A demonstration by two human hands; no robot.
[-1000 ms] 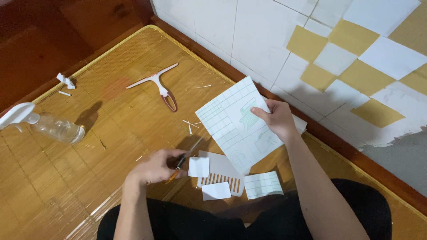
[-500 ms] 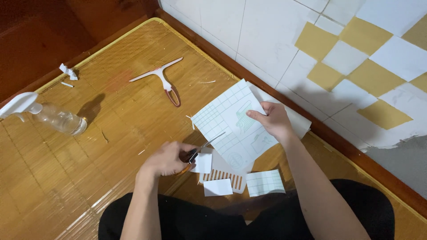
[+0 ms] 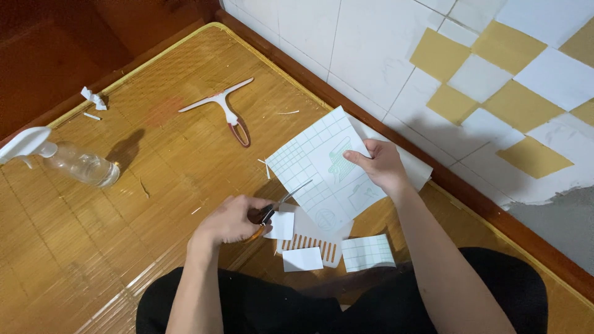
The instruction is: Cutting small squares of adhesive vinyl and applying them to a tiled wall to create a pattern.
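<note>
Two hands are on the work now: my left hand [image 3: 232, 221] holds the scissors [image 3: 277, 206], fingers closed through the orange handles, and the blades have come up from the mat to the lower edge of the printed sheet [image 3: 325, 168]. My right hand [image 3: 380, 166] pinches that sheet at its right side, fingers narrow on the paper, lifting it clear of the bamboo mat [image 3: 124, 204]. A moment ago the scissors lay lower, apart from the sheet. Cut paper pieces [image 3: 366, 252] lie just below the sheet; the squeegee [image 3: 223, 108] and spray bottle [image 3: 68, 162] sit well to its left.
</note>
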